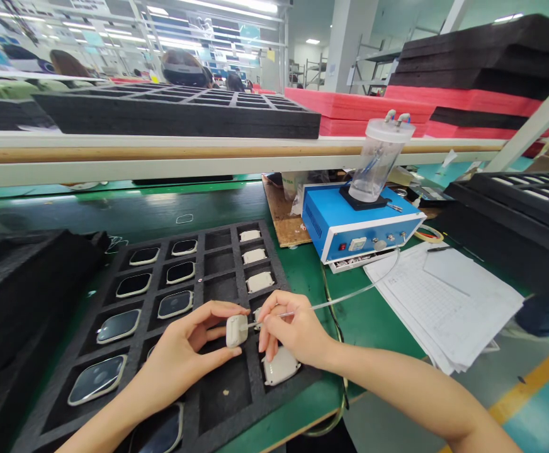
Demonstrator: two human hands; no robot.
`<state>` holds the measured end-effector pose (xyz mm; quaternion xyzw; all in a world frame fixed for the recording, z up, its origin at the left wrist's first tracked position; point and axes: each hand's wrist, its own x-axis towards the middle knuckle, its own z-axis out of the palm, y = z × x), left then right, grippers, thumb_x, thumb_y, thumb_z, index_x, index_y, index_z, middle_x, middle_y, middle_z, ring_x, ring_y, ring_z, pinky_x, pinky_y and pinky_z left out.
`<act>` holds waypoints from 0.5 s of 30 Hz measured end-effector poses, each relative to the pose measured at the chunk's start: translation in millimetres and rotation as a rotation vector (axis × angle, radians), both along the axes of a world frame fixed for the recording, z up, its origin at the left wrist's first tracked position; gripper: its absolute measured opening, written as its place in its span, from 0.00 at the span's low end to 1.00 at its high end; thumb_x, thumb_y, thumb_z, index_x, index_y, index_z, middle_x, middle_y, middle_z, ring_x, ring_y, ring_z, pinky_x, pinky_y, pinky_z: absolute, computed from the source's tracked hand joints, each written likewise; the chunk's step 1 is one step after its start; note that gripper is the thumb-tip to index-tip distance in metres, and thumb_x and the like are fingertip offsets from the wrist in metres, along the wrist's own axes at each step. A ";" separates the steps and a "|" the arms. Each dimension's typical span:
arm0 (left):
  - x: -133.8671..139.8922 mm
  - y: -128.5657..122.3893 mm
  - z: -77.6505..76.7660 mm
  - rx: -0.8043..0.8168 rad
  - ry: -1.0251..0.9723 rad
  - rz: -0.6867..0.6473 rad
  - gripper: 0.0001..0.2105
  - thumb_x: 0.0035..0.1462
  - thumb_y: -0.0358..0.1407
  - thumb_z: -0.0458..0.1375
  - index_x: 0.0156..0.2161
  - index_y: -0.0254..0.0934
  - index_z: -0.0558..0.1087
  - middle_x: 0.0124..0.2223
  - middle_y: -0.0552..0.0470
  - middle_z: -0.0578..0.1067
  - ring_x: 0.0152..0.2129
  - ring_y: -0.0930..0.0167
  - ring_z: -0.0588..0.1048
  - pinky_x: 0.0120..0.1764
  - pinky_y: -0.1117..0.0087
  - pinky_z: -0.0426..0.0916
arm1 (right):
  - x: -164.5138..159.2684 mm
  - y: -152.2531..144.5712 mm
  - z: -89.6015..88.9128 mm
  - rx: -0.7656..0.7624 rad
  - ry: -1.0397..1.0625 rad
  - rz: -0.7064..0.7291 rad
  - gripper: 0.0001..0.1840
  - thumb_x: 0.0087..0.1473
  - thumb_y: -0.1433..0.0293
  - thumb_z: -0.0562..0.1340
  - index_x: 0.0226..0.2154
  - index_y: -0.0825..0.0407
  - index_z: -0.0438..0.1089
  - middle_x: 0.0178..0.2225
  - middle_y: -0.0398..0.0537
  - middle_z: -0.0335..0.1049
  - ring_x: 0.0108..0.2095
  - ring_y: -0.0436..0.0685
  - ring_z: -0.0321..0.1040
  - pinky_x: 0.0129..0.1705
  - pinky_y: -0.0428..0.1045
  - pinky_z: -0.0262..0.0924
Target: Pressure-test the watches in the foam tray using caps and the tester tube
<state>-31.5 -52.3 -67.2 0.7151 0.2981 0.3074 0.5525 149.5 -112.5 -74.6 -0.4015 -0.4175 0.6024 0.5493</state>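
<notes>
My left hand (199,346) pinches a small cream-coloured watch case (237,331), turned edge-on, between thumb and fingers. In my right hand (296,327) is a thin dispensing needle (254,324), its tip against or very near the case; I cannot tell if they touch. A clear tube (350,294) runs from it to a blue dispenser box (364,223). Beneath both hands lies a black foam tray (194,327). Its left columns hold watch faces with dark glass (175,304); the right column holds cream cases (259,282), one partly hidden by my right hand.
On the blue box stands a clear cylinder (379,160). Papers (444,302) lie to the right. Black foam blocks (29,302) rise at the left, more foam trays (515,207) at the right. A shelf (161,165) crosses ahead, carrying a foam tray (184,116) and red foam sheets (350,110).
</notes>
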 end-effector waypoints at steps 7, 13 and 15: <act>0.6 -1.2 2.3 -0.001 0.015 0.005 0.14 0.43 0.31 0.67 0.38 0.36 0.74 0.42 0.47 0.76 0.42 0.62 0.76 0.47 0.59 0.72 | 0.3 0.1 1.0 -0.010 -0.013 -0.004 0.04 0.39 0.74 0.55 0.24 0.54 0.62 0.12 0.37 0.66 0.09 0.46 0.60 0.12 0.40 0.56; 1.6 -0.9 3.8 -0.009 0.020 0.001 0.13 0.43 0.31 0.67 0.38 0.36 0.74 0.43 0.47 0.76 0.41 0.62 0.76 0.47 0.59 0.72 | 0.9 0.4 0.7 -0.014 -0.015 -0.003 0.04 0.39 0.74 0.55 0.24 0.53 0.62 0.12 0.37 0.66 0.10 0.46 0.60 0.13 0.40 0.56; 1.6 -0.6 3.4 -0.009 0.015 -0.002 0.14 0.43 0.31 0.67 0.38 0.37 0.74 0.43 0.47 0.76 0.42 0.63 0.76 0.48 0.60 0.72 | 1.0 0.5 0.2 -0.010 -0.014 0.000 0.04 0.39 0.74 0.56 0.25 0.54 0.62 0.12 0.37 0.66 0.10 0.46 0.61 0.13 0.40 0.56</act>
